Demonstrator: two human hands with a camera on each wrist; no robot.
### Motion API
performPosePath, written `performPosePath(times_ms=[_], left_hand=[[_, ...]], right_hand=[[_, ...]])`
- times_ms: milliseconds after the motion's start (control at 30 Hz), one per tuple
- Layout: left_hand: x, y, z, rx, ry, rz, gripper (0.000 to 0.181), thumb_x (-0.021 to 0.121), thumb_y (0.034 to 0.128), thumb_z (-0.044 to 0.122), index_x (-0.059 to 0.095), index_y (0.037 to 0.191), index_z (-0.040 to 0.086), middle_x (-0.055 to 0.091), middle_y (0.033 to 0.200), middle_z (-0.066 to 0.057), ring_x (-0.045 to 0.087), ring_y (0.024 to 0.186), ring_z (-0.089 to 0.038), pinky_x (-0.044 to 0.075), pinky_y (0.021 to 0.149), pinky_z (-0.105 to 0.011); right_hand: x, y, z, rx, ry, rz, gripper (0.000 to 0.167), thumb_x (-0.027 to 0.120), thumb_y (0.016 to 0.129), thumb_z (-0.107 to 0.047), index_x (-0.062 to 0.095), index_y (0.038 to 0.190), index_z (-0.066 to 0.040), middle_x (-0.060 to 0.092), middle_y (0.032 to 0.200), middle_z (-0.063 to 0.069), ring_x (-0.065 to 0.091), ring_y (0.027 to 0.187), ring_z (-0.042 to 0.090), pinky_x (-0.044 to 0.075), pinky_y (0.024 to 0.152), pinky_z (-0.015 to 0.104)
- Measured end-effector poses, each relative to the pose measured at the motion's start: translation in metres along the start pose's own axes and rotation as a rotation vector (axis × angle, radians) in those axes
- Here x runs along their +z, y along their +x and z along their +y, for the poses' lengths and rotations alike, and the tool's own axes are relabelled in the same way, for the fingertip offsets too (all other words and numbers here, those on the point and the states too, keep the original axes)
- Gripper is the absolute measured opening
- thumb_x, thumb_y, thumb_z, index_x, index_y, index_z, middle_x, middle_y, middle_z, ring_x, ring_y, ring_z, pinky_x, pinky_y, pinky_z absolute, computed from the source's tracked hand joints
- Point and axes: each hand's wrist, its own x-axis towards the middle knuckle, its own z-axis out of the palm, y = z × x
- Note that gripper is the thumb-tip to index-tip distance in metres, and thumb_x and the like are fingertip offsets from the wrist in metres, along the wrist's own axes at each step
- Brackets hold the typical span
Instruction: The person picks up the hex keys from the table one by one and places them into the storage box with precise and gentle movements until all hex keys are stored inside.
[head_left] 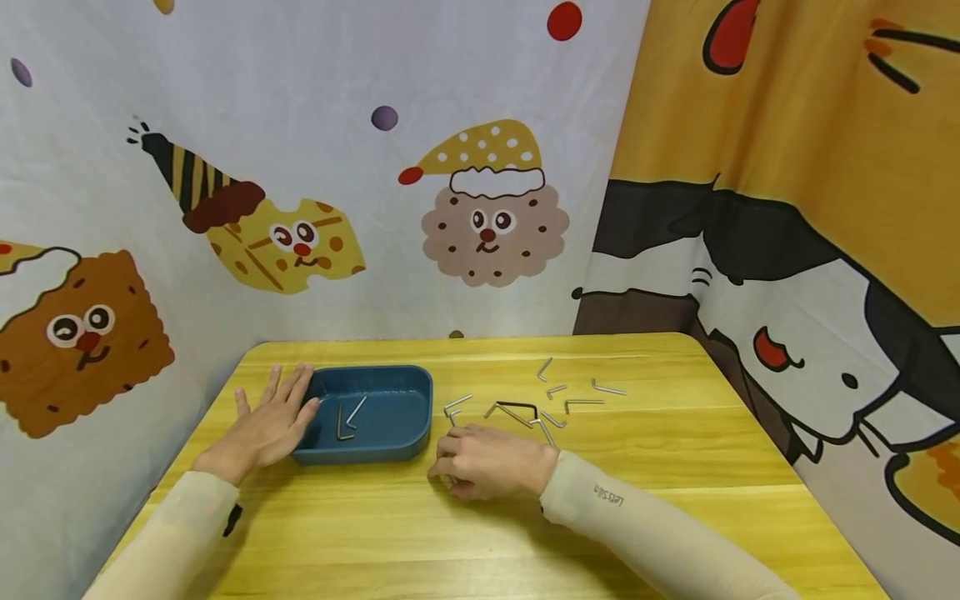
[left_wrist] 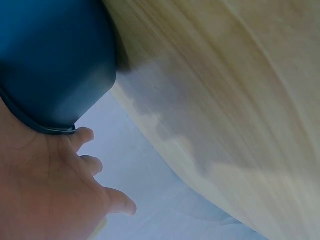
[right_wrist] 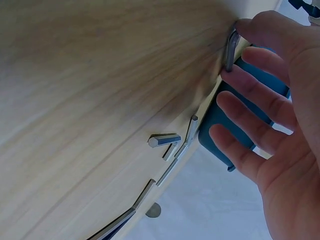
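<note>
A printed cloth with cartoon figures fills the upper part of the head view. Below it, the wood-grain bench occupies the centre and lower area of the frame. A cream left sleeve enters at lower left; a cream right sleeve, marked with small lettering, enters at lower right. A blue rectangular tray stands on the bench, left of centre. The left hand rests against the left end of the tray; its fingers are extended and spread apart, with the thumb at the rim. The right hand is positioned low at centre, just to the right of the tray. In the right wrist view, its thumb and one fingertip are clamped on the ends of the held hex key, at upper right of that frame; the other fingers stand apart. Loose silver hex keys lie scattered on the bench, right of centre, with a black hex key among the nearer ones. Inside the tray, a dark hex key lies just beside a silver hex key.
</note>
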Motion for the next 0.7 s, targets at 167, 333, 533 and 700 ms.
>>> performPosePath(times_ms=[167, 333, 533, 700], left_hand=[[0.000, 0.000, 0.001, 0.000, 0.004, 0.001, 0.082, 0.032, 0.1272, 0.056, 0.003, 0.189, 0.010, 0.001, 0.197, -0.023, -0.015, 0.181, -0.055, -0.022, 0.124, -0.097], [0.000, 0.001, 0.001, 0.001, 0.004, 0.003, 0.089, 0.028, 0.1250, 0.066, 0.002, 0.189, 0.010, -0.002, 0.198, -0.022, -0.016, 0.180, -0.055, -0.024, 0.123, -0.097], [0.000, 0.001, 0.002, 0.000, 0.010, 0.008, 0.092, 0.029, 0.1236, 0.070, 0.000, 0.189, 0.011, -0.004, 0.198, -0.021, -0.017, 0.180, -0.056, -0.025, 0.123, -0.096], [0.002, 0.000, 0.002, 0.002, 0.010, 0.016, 0.094, 0.030, 0.1232, 0.070, -0.002, 0.189, 0.012, -0.005, 0.198, -0.020, -0.018, 0.180, -0.055, -0.025, 0.123, -0.096]], right_hand=[[0.001, -0.001, 0.000, -0.001, 0.007, 0.010, 0.038, 0.081, 0.111, -0.034, 0.080, 0.149, -0.029, 0.080, 0.129, -0.011, 0.069, 0.114, 0.008, 0.060, 0.108, 0.029], [0.000, -0.002, 0.001, -0.007, 0.017, 0.032, 0.038, 0.082, 0.110, -0.034, 0.080, 0.148, -0.029, 0.080, 0.127, -0.010, 0.070, 0.115, 0.010, 0.060, 0.114, 0.033], [-0.005, -0.004, 0.003, -0.022, 0.020, 0.074, 0.037, 0.084, 0.108, -0.033, 0.081, 0.145, -0.028, 0.081, 0.126, -0.010, 0.071, 0.115, 0.010, 0.061, 0.117, 0.034], [-0.011, -0.004, 0.004, -0.016, 0.012, 0.104, 0.038, 0.085, 0.108, -0.036, 0.081, 0.144, -0.026, 0.081, 0.130, -0.008, 0.072, 0.122, 0.013, 0.060, 0.119, 0.034]])
